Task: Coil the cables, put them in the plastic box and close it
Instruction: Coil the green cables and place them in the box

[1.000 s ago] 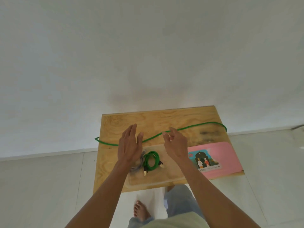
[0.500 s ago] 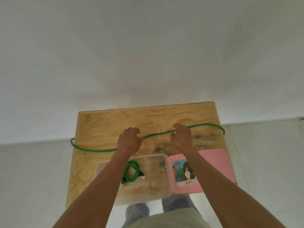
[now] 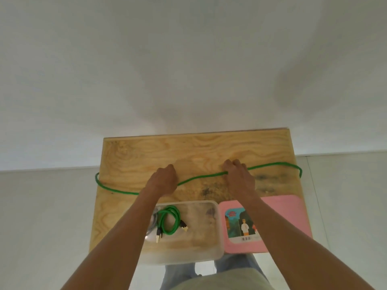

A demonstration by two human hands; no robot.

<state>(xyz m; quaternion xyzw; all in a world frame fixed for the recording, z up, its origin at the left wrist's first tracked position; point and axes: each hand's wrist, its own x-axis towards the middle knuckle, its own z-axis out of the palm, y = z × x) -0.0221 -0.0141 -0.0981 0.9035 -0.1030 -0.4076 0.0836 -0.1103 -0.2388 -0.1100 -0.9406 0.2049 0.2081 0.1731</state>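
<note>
A long green cable [image 3: 201, 177] lies stretched across the wooden table [image 3: 146, 155], its ends hanging past the left and right edges. My left hand [image 3: 164, 178] grips it near the middle-left with curled fingers. My right hand [image 3: 237, 174] grips it further right. In front of my hands a clear plastic box [image 3: 201, 243] stands open at the near table edge. Inside it lies a coiled green cable [image 3: 169, 219] with plugs, beside a greyish coil mostly hidden by my left forearm. The pink lid [image 3: 287, 216] with a picture label lies to the right of the box.
The table stands against a white wall [image 3: 188, 70]. Pale floor tiles [image 3: 41, 216] flank it on both sides. My legs and feet show below the table's near edge.
Both hands moved forward from above the box and closed round the long green cable. The camera shifted, so the table now sits more centred and closer.
</note>
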